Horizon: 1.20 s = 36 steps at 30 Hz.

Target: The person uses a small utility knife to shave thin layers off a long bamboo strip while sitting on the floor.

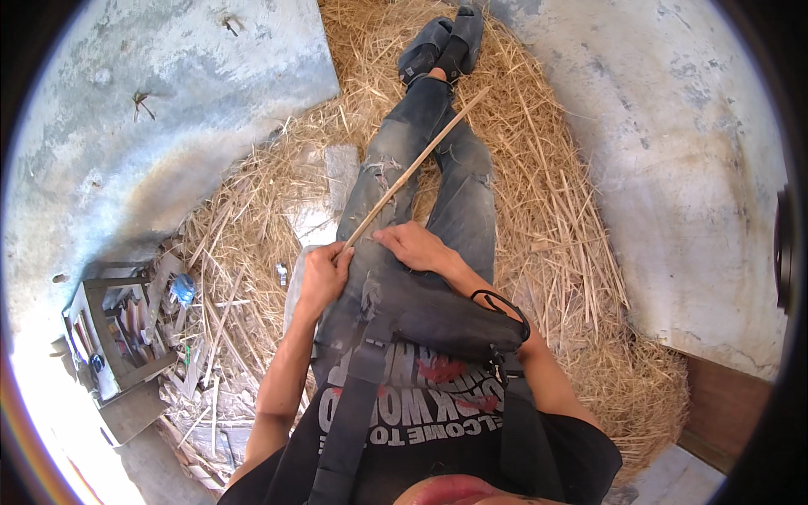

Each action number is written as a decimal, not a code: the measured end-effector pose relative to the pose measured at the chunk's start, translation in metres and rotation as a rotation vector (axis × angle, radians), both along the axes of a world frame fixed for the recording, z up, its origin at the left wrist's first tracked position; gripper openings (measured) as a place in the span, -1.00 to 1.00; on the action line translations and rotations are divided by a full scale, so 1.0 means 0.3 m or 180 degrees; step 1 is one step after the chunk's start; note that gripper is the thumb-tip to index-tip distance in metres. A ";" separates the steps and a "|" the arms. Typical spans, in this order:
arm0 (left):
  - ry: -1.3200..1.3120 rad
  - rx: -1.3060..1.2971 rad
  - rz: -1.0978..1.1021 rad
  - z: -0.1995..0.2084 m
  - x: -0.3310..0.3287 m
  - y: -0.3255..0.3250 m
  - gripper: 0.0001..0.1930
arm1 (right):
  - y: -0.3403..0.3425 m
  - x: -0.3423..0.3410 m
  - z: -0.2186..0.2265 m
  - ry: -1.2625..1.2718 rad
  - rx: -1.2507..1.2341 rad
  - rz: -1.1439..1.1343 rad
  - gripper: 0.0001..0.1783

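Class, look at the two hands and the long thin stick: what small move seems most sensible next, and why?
Probably slide the right hand a little up the stick: both hands, the left hand too, sit at its near end, while the far end hangs unsupported over the legs.

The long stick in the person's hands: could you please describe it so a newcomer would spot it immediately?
Start at the straw bed where the person sits. Over the jeans, the stick runs from the left hand toward the shoes. It is far longer and straighter than any straw.

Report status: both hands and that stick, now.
Left hand gripping near end of long thin stick. Right hand resting fingers on it beside the left. Stick runs out over the legs; straw all round, nothing blocking.
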<state>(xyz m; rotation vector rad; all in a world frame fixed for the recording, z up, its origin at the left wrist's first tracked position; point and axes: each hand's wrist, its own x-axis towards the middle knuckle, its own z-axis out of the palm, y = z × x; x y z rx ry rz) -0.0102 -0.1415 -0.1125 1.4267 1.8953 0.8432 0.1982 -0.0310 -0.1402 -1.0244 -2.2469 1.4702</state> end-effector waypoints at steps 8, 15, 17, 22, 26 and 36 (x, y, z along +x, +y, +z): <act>-0.0832 -0.0573 0.0009 0.079 -0.033 0.014 -0.70 | 0.025 0.057 0.009 0.1448 -0.1351 -0.1607 -0.57; -0.0707 -0.0397 -0.0731 0.144 0.053 0.028 -0.70 | 0.106 0.062 0.161 0.2273 -0.1597 -0.1998 -0.62; -0.0603 0.0103 -0.0635 0.126 0.078 0.042 -0.69 | 0.108 0.057 0.162 0.2205 -0.1613 -0.1965 -0.63; -0.1016 0.0609 -0.0546 0.136 0.155 0.149 -0.71 | 0.079 0.032 0.170 0.2374 -0.1625 -0.1797 -0.66; -0.1179 0.0091 -0.0547 0.152 0.148 0.161 -0.72 | 0.083 0.033 0.187 0.2395 -0.1549 -0.1681 -0.68; -0.1413 0.0655 0.0696 0.043 0.016 0.081 -0.79 | 0.121 0.071 0.203 0.2445 -0.1251 -0.2375 -0.67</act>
